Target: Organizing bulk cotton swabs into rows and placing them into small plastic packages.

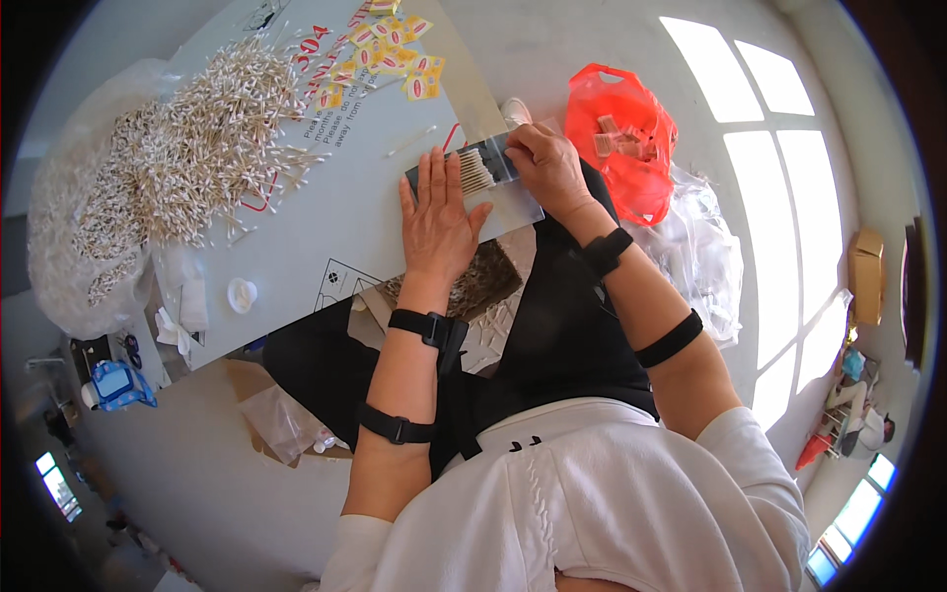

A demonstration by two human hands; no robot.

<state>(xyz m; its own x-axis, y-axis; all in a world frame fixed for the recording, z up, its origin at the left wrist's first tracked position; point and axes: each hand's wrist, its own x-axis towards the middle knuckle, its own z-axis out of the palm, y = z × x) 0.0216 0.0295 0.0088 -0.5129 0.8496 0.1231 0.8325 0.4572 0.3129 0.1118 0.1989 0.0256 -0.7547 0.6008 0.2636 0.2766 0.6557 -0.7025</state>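
Note:
A small flat clear-and-dark plastic pouch lies at the table's right edge with a row of cotton swabs inside. My left hand rests flat on the pouch's left part, fingers stretched out and thumb apart, covering some of the swabs. At the pouch's right end, my right hand is closed, thumb and fingertips pinching its edge. Exactly how the fingertips grip the plastic is partly hidden. One loose cotton swab lies on the table just beyond my left fingers.
A large heap of cotton swabs spills from a clear bag at left. Yellow-and-white packets lie at the far side. A small white dish sits nearer. A red plastic bag and clear bags are right of the table.

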